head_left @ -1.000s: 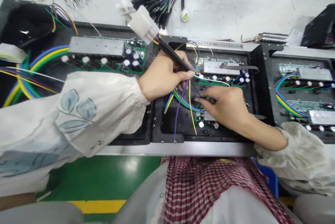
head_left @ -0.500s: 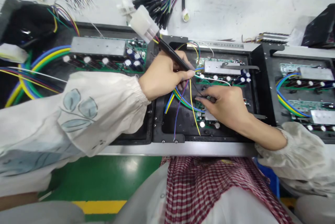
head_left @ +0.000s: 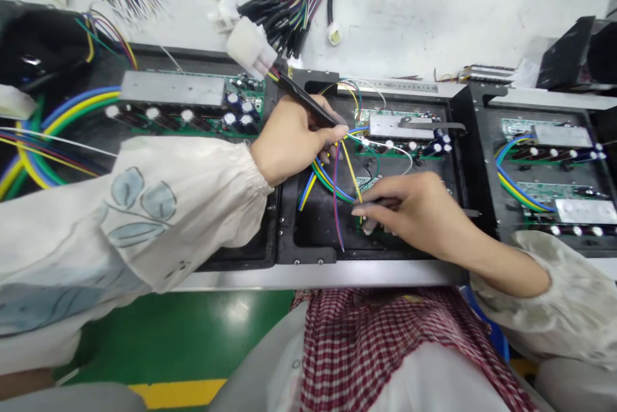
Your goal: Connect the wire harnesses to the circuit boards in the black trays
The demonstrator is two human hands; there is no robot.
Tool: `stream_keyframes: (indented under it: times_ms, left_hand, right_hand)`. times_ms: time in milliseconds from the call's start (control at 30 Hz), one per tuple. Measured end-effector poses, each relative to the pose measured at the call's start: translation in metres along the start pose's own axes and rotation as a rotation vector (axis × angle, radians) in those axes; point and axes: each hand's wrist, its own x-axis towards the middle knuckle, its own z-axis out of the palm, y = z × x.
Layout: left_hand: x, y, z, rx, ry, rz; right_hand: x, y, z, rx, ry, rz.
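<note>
My left hand (head_left: 292,142) is closed around a black-sleeved wiring harness (head_left: 301,97). The harness ends in a white plastic connector (head_left: 248,45) that points up and to the left. Loose coloured wires fan out from under my left fingers, among them a purple-red wire (head_left: 336,200) hanging down, a white and a green one. Between thumb and forefinger, my right hand (head_left: 409,209) pinches the yellow wire (head_left: 351,171) of that harness, pulled taut. Beneath both hands lies a black housing (head_left: 313,235) with an upper circuit board (head_left: 400,126) and a lower one, partly hidden by my right hand.
To the left stands another black housing with a larger circuit board (head_left: 173,90) and thick blue, yellow and green cables (head_left: 80,107). A third housing (head_left: 482,142) adjoins on the right. Bundled harnesses (head_left: 299,7) lie behind on the white table. A metal rail (head_left: 222,278) runs along the front.
My right hand has let go of a black wire, moved down and closed on the yellow wire. My left hand keeps its hold on the harness. The whole view has shifted slightly.
</note>
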Motion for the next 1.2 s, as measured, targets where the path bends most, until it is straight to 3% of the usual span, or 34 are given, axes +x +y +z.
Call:
stream_keyframes:
  times_ms: [133,700,1000,1133,1200]
  left_hand:
    - [-0.001,0.000,-0.001,-0.016,-0.008,0.007]
    - [-0.003,0.001,-0.001,0.004,-0.032,0.002]
    - [-0.003,0.000,-0.001,-0.003,-0.039,-0.003]
    - [-0.002,0.002,0.000,0.003,-0.028,-0.028]
    - [-0.002,0.003,0.001,0.003,-0.014,-0.040]
  right_hand:
    - [0.006,0.012,0.004,-0.101,0.240,-0.036]
    - [0.011,0.026,0.013,-0.238,0.240,-0.066]
    - [0.004,0.014,0.004,-0.287,0.158,-0.007]
    - [-0.004,-0.002,-0.002,-0.080,-0.063,-0.002]
    - [-0.004,-0.003,-0.002,0.037,-0.042,0.028]
